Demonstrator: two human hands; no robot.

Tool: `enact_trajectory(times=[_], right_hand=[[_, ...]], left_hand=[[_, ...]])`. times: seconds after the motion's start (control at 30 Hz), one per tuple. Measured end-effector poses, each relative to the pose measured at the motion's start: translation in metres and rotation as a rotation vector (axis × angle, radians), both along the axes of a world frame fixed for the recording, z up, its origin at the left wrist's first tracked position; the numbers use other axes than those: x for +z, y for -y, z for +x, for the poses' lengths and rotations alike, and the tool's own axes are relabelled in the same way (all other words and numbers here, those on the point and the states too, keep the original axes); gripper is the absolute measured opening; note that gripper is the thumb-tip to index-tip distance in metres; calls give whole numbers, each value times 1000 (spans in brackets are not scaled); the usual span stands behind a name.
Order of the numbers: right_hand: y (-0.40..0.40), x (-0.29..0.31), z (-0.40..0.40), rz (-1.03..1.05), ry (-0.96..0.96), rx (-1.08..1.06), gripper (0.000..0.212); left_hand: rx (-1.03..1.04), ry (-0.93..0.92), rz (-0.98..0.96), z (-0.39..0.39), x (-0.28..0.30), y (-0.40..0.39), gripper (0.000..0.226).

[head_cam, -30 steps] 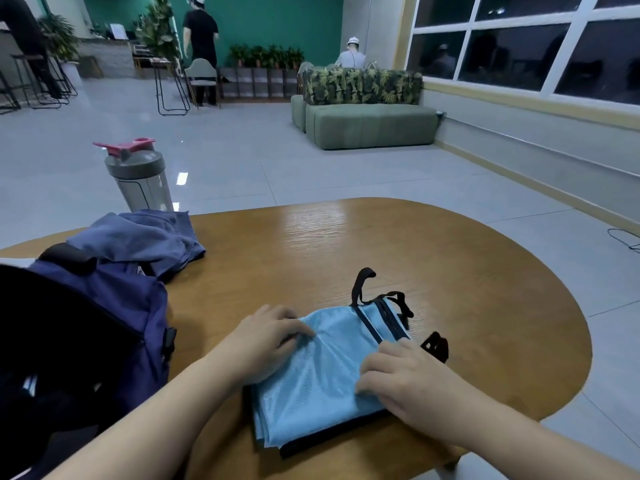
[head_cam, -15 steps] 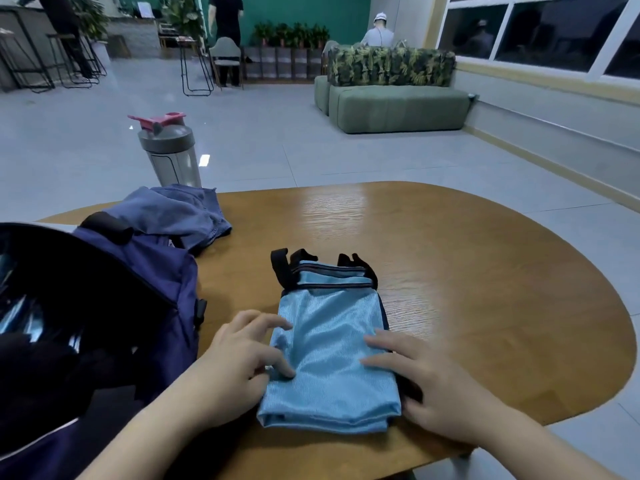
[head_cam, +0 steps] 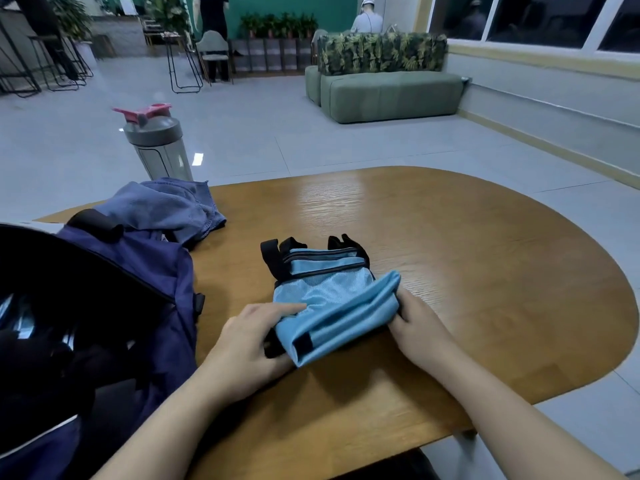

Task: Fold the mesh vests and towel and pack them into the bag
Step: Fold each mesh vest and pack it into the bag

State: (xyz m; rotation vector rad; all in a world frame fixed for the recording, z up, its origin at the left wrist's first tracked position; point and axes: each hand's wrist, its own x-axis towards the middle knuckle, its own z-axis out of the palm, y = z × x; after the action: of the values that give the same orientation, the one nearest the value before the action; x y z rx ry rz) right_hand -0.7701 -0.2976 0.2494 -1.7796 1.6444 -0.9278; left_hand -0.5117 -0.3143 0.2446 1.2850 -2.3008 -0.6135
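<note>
- On the left part of the wooden table (head_cam: 450, 258) a dark blue bag (head_cam: 145, 289) is standing with its mouth open toward the camera; inside it is very dark, and only some pale striped patches are showing, so I cannot tell what is lying in it.
- Behind the bag a blue-grey towel (head_cam: 166, 207) is lying crumpled, and a grey shaker bottle (head_cam: 157, 147) with a pink lid is standing behind the towel.
- Near the front edge of the table, just beside the bag, a light blue mesh vest (head_cam: 329, 292) with black trim is lying folded in several layers, and its near end is rising off the wood.
- The left hand (head_cam: 249, 344) is grasping the near left corner of the vest, its fingers lying on top.
- The right hand (head_cam: 420, 329) is gripping the right edge, its fingers curling into the fold.
</note>
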Motion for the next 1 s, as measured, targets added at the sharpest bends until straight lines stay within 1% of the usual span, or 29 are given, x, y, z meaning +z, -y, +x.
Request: enact_trajectory(times=[0.07,0.1,0.17,0.2,0.23,0.27,0.33,0.37,0.4,0.47,0.53,0.6,0.67,0.73,0.8,0.87,0.93,0.97,1.0], right_hand=[[5,-1,5,25,25,-53,24],[5,0,7,32,34,-61,24],[1,1,7,40,80,-25,27],[-4,2,7,53,110,23,31],[-11,4,7,73,107,83,36],[-17,4,7,90,49,134,40],[-25,1,8,73,-139,182,50],[-27,-1,10,49,-165,173,51],[-29,-2,12,30,-118,146,48],[-29,-2,16,3,33,77,33],[-31,0,19,-26,79,4,25],[-35,3,24,-46,28,-39,25],[-40,5,29,-28,-60,-51,28],[-40,9,35,9,-213,-49,29],[-35,12,40,71,-329,-61,31],[-25,16,44,167,-377,-82,35],[-16,21,49,260,-410,-87,34],[-12,23,51,292,-477,-70,31],[-10,25,54,298,-588,-32,26]], left_hand=[[21,48,-127,-11,-2,0,46],[27,33,-153,-14,-2,-1,42],[39,-48,-158,-14,-4,-4,32],[54,-94,-145,-12,-3,-7,31],[82,-136,-126,-11,-3,-11,36],[115,-168,-108,-10,-2,-16,43],[203,-224,-66,-9,1,-27,49],[261,-255,-42,-10,2,-32,51],[322,-275,-18,-11,4,-36,53],[439,-272,19,-13,8,-42,56],[517,-235,9,-14,9,-45,57],[535,-205,-17,-13,10,-48,52],[540,-195,-25,-10,11,-53,44],[565,-156,-33,-10,13,-57,34],[597,-73,-32,-11,15,-57,32],[635,41,16,-12,17,-50,34],[656,161,61,-15,18,-43,35],[665,226,60,-16,20,-40,36],[673,288,43,-18,21,-39,39]])
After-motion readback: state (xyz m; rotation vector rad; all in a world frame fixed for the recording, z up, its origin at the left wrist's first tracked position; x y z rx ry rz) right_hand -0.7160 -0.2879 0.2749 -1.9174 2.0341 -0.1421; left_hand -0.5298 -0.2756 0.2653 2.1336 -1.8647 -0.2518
